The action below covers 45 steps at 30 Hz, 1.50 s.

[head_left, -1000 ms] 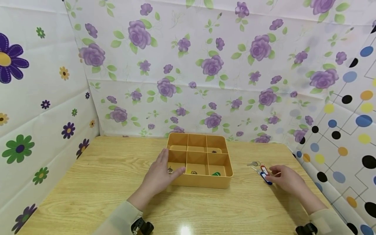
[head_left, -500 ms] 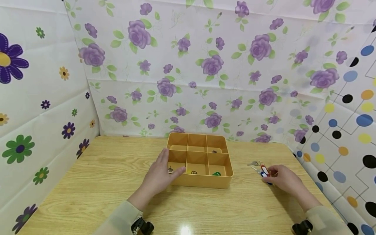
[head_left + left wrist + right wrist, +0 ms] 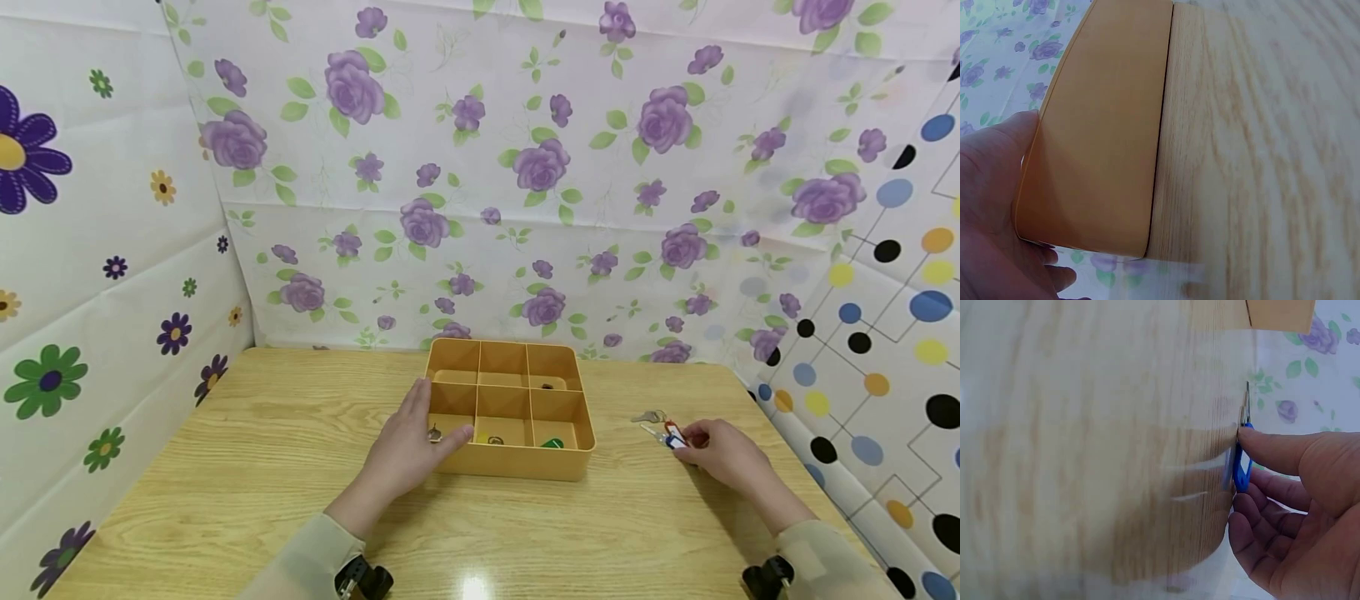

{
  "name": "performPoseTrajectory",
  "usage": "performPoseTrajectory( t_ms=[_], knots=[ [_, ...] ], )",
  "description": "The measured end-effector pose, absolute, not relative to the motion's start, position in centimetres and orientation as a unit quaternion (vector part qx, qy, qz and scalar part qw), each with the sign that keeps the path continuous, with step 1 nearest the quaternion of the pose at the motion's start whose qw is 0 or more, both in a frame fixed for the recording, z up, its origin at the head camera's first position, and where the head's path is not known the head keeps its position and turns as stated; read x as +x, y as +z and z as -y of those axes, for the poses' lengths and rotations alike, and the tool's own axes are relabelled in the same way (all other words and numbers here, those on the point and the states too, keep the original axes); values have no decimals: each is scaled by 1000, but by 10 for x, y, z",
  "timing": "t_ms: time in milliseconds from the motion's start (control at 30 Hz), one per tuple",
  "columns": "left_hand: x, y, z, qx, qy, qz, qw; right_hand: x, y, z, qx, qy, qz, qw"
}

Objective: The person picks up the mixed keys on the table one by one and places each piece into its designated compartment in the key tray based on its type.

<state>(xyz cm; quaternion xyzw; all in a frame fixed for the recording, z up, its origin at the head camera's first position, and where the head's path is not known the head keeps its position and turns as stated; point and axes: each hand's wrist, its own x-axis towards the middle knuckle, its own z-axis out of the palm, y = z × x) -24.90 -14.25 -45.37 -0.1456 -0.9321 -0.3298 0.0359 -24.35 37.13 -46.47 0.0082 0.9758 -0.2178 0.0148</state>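
My left hand lies at the left front corner of a tan six-compartment organizer box. Its fingers stretch along the left side, and the thumb reaches over the front rim. At the right, my right hand pinches a blue key tag between thumb and fingers; a key extends from it in the right wrist view. Directly beside it lies a red key tag, with a silver key on its ring. The right thumb covers part of the blue tag in the head view.
Inside the box are a green tag at front right, a yellow piece with a ring at front middle, a metal ring at front left and a small dark item at back right. Patterned cloth walls border the wooden table.
My right hand has shifted slightly left and closed its thumb and fingers on the blue key tag, which now shows less behind the thumb. The left hand and box stay put.
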Motion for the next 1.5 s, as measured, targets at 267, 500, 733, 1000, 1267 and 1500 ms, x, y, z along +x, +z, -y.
performPoseTrajectory(
  t_ms=[267,500,733,1000,1267,1500],
  knots=[
    [-249,-454,142,-144,-329,933,35,-244,-464,-371,18,-235,-972,9],
    [-249,-454,142,-146,-330,932,37,-248,-465,-373,19,-242,-970,12],
    [-249,-453,142,-147,-330,932,37,-250,-463,-373,26,-254,-967,26],
    [-250,-454,143,-146,-331,932,36,-251,-464,-375,32,-262,-964,31],
    [-250,-453,143,-147,-333,931,34,-253,-465,-376,34,-266,-963,31],
    [-250,-454,143,-148,-334,930,37,-260,-464,-376,32,-272,-961,34]
  ],
)
